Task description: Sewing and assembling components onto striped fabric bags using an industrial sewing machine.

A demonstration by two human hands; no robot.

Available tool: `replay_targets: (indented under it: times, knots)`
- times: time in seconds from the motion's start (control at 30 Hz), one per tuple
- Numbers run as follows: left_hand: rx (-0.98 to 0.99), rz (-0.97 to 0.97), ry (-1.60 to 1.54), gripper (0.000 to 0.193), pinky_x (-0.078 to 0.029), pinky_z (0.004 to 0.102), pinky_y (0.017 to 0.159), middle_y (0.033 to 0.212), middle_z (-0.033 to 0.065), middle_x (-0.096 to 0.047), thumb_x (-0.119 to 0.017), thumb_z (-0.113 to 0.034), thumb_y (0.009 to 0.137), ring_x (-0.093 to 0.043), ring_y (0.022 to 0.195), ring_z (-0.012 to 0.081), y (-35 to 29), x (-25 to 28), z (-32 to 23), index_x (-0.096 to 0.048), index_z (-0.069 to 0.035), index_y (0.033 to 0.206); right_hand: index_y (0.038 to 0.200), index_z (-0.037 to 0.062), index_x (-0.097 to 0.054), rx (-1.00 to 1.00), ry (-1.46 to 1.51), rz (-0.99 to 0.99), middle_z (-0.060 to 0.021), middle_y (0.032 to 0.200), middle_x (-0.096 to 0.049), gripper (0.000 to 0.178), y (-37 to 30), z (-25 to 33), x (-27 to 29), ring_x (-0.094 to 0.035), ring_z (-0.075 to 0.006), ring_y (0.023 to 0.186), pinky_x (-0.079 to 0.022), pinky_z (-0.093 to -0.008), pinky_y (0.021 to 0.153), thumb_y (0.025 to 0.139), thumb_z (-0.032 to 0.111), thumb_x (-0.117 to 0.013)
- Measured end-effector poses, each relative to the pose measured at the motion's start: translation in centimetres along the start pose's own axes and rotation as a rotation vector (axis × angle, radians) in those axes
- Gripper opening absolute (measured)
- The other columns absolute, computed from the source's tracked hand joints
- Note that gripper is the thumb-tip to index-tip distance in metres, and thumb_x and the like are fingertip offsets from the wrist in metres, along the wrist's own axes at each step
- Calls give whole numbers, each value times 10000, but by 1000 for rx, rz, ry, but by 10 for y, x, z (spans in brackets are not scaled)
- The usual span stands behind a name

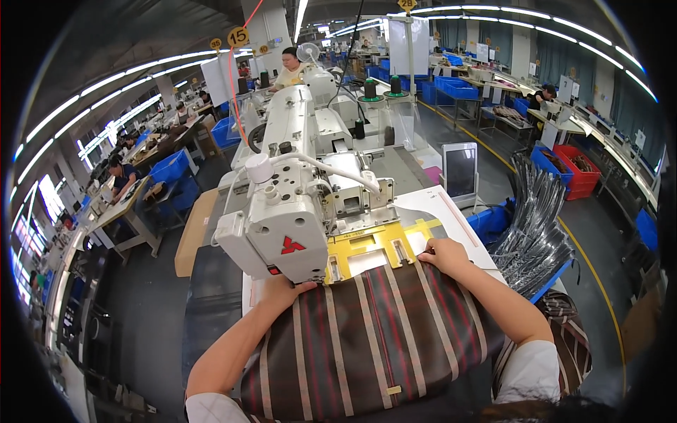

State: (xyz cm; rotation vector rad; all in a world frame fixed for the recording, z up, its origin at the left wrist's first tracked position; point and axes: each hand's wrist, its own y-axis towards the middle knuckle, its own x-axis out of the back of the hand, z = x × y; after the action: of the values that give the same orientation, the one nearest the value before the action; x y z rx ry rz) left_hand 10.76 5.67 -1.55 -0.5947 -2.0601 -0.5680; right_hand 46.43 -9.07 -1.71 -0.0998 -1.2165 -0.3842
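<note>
A dark brown bag (360, 331) with beige and red stripes hangs toward me from the sewing machine (282, 204). Down its middle runs a seam or zipper line with a small tan tab (393, 390) near the low end. Its far edge meets a yellow clamp plate (367, 248) with cut-out windows. My right hand (446, 255) pinches the bag's far right corner, close beside the plate. At the far left corner my left hand (283, 289) grips the edge, thumb along it. The white machine head partly hides that hand's fingers.
A tablet (460, 171) stands on the right of the machine table. Beyond it, a bundle of black, shiny strips (532, 218) fills a blue bin. Another striped piece (560, 331) hangs by my right elbow. Thread cones (370, 89) stand behind the machine; people work farther off.
</note>
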Motion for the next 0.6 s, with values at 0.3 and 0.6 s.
replay_targets:
  times: [0.3, 0.6]
  knots:
    - [-89, -59, 144, 483, -436, 372, 857, 982, 132, -643, -639, -496, 755, -579, 986, 311, 12, -8, 11, -642, -86, 1009, 817, 103, -668, -15, -103, 97, -94, 783, -665, 336, 7, -4, 2, -635, -267, 758, -474, -382, 649, 760, 434, -654]
    - [-285, -218, 161, 372, -430, 373, 878, 1042, 126, -630, -624, -357, 783, -559, 1026, 323, 41, -41, 55, -630, -87, 1039, 776, 100, -677, -33, -50, -205, -101, 730, -653, 290, 52, -13, -9, -635, -274, 723, -482, -387, 630, 735, 388, -669]
